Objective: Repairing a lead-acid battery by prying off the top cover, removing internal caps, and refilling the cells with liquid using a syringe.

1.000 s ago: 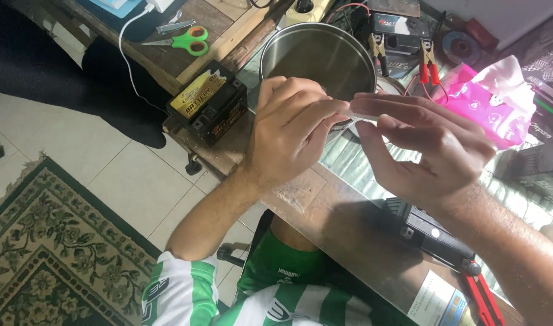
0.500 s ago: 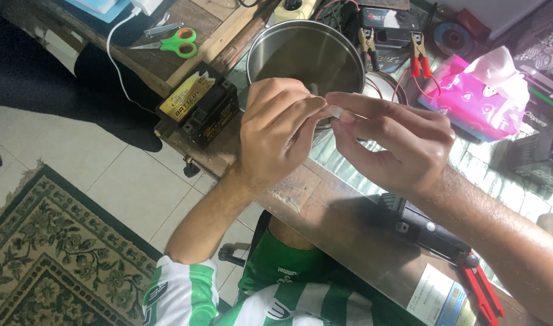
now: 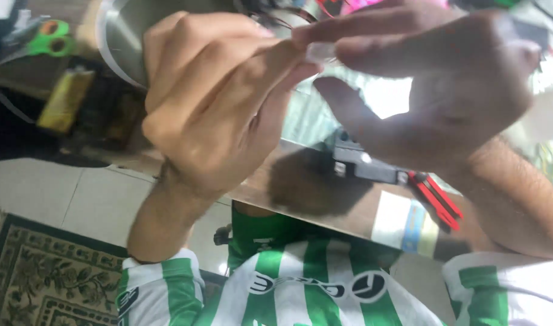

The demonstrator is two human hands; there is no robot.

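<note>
Moved: both hands now nearer the camera than before, filling the view.
Left hand point(image 3: 219, 115): pinches small clear piece point(image 3: 320, 53).
Right hand point(image 3: 436, 84): fingers pinch the same piece.
Behind: steel pot point(image 3: 116, 42) on counter point(image 3: 349, 211).

Behind the left hand point(image 3: 216, 115) the steel pot point(image 3: 122, 42) blocks the way; green scissors point(image 3: 50, 37) and a yellow-black box point(image 3: 65, 99) crowd the left; red-handled pliers point(image 3: 436, 199) lie under the right hand point(image 3: 445, 90); bare tabletop point(image 3: 306, 187) lies between.
</note>
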